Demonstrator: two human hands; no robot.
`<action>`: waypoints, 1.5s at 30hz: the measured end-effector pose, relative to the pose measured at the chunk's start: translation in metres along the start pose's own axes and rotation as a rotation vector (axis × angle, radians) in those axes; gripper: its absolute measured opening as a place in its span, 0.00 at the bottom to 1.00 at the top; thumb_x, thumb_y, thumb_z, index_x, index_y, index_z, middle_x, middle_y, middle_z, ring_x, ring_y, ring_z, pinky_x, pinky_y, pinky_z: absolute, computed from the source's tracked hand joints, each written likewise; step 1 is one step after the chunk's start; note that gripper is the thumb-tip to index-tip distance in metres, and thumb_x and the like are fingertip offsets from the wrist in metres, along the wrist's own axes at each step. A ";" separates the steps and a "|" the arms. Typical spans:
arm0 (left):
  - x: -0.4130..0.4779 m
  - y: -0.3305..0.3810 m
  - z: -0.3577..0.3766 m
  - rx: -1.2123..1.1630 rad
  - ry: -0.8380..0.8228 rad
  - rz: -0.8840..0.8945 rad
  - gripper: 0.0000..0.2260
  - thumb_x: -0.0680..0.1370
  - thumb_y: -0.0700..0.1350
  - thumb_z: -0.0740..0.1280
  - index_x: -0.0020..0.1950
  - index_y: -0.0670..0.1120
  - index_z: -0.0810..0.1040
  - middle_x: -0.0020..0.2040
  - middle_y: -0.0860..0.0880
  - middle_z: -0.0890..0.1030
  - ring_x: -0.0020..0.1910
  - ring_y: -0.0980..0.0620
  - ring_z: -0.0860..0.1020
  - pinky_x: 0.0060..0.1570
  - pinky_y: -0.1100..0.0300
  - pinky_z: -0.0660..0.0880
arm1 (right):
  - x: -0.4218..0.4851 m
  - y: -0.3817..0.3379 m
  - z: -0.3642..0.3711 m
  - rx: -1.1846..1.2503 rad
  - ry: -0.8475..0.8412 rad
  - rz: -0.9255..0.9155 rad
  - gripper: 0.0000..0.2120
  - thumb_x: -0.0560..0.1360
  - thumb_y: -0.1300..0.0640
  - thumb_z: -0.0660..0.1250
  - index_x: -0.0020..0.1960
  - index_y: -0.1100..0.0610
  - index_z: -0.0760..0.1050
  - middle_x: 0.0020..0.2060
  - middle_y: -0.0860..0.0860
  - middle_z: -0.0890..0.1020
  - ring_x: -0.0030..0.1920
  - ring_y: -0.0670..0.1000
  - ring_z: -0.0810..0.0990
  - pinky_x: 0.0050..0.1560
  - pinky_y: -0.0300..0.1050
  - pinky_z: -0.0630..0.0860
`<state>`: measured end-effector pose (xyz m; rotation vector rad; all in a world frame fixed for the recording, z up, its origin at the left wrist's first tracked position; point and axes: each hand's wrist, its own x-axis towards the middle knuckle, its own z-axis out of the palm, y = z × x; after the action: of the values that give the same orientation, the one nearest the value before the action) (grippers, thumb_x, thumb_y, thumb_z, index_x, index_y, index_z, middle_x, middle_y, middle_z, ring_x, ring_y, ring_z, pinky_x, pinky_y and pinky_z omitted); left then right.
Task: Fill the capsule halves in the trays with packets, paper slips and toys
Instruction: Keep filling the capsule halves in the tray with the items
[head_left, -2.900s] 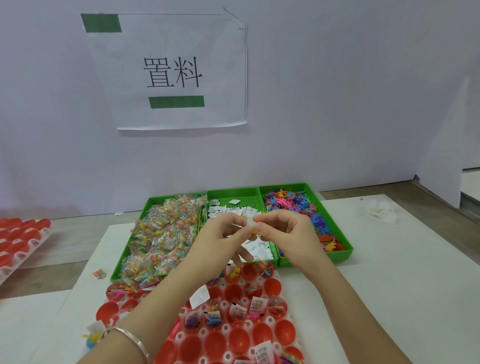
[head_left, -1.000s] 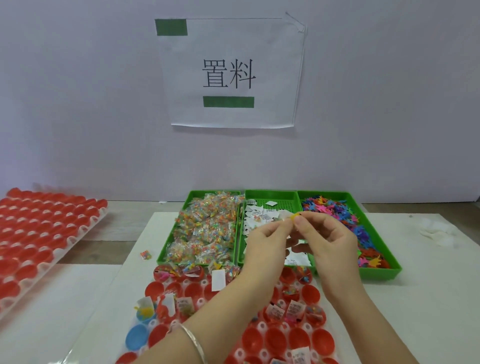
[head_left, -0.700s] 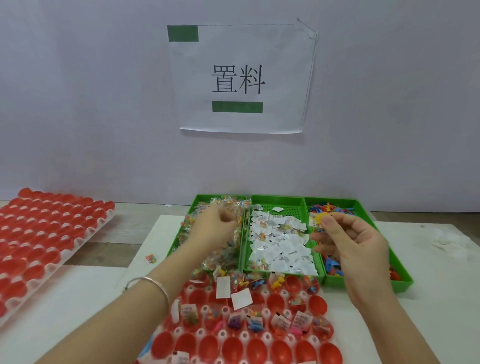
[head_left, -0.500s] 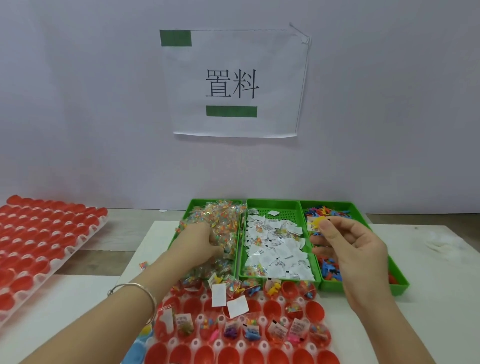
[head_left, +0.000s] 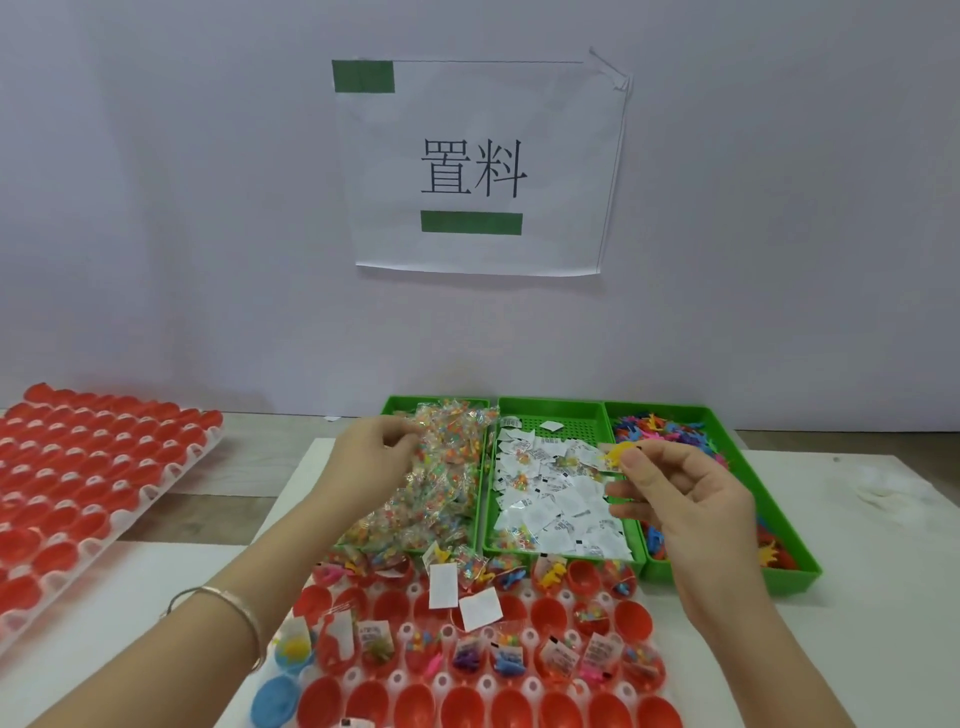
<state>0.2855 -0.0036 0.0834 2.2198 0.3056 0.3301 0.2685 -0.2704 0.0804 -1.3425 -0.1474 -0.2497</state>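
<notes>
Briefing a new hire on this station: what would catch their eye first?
The sign on the wall, with three green bins of packets, slips and toys below it. Nearer lies the partly filled red capsule tray; the left hand grips packets, the right hand pinches a yellow toy over the bins.

Left hand: I could not tell if it held one of the packets.
Yellow toy: the right hand hid most of it.
Paper slips: print was too small for me to read.
Capsule tray: cut off at the bottom.
Side tray: cut off at the left.
</notes>
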 end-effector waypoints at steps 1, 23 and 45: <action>-0.007 0.007 0.000 -0.072 -0.029 0.009 0.08 0.81 0.42 0.63 0.53 0.49 0.82 0.38 0.51 0.82 0.38 0.50 0.81 0.43 0.53 0.82 | -0.002 -0.001 0.002 -0.013 -0.038 0.011 0.08 0.67 0.55 0.71 0.44 0.57 0.81 0.35 0.53 0.85 0.34 0.52 0.84 0.32 0.39 0.79; -0.093 0.053 0.010 -0.721 -0.414 -0.040 0.06 0.79 0.37 0.66 0.53 0.42 0.82 0.37 0.49 0.83 0.40 0.53 0.83 0.47 0.57 0.82 | -0.033 -0.001 0.028 0.043 -0.314 0.133 0.04 0.66 0.54 0.72 0.40 0.52 0.84 0.38 0.53 0.85 0.37 0.54 0.85 0.31 0.43 0.81; -0.026 0.003 0.021 -0.631 -0.105 -0.348 0.02 0.79 0.37 0.64 0.49 0.39 0.73 0.52 0.41 0.79 0.42 0.46 0.85 0.36 0.61 0.81 | -0.017 0.003 0.011 0.147 -0.199 0.265 0.13 0.67 0.55 0.71 0.49 0.61 0.80 0.41 0.54 0.83 0.38 0.53 0.84 0.31 0.41 0.80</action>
<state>0.2688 -0.0286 0.0694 1.5246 0.4521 0.0963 0.2532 -0.2576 0.0753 -1.2240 -0.1499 0.1172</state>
